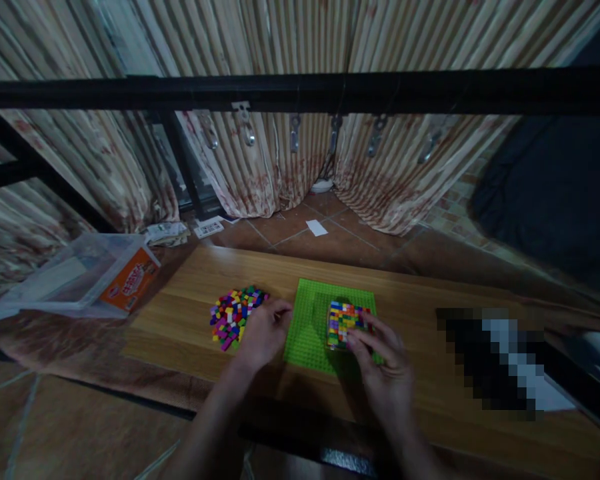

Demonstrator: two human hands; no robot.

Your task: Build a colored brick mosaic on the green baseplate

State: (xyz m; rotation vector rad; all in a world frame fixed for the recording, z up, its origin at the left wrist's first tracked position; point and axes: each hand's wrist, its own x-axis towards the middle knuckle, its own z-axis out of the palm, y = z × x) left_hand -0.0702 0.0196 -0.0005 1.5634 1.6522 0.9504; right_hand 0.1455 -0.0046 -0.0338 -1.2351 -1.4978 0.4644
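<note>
While the right hand (387,363) reaches over the right part of the green studded baseplate (305,327), its thumb and fingertips stand close together against the right side of a multicolored block of toy bricks (345,319). Whether they grip the block itself or pinch a single brick on it, I cannot tell. That block lies over the right half of the baseplate, its top a patchwork of yellow, red, blue, orange, green and white; whether it rests directly on the studs is hard to make out.

Just left of the baseplate is the left hand (265,333), its fingers curled and fingertips drawn narrowly together; I cannot tell whether a brick sits between them. Behind that hand and partly hidden by it, left of the baseplate, spreads a loose pile of small toy bricks (229,317) in purple, yellow, red, green, white and other colors.

Beneath the baseplate is a wood-grain tabletop (175,327). Well to the baseplate's left, a clear plastic bin (65,273) bears an orange label (130,280). Beyond the baseplate, a white paper (317,228) lies on the tiled floor (285,233) before striped curtains (290,40).
</note>
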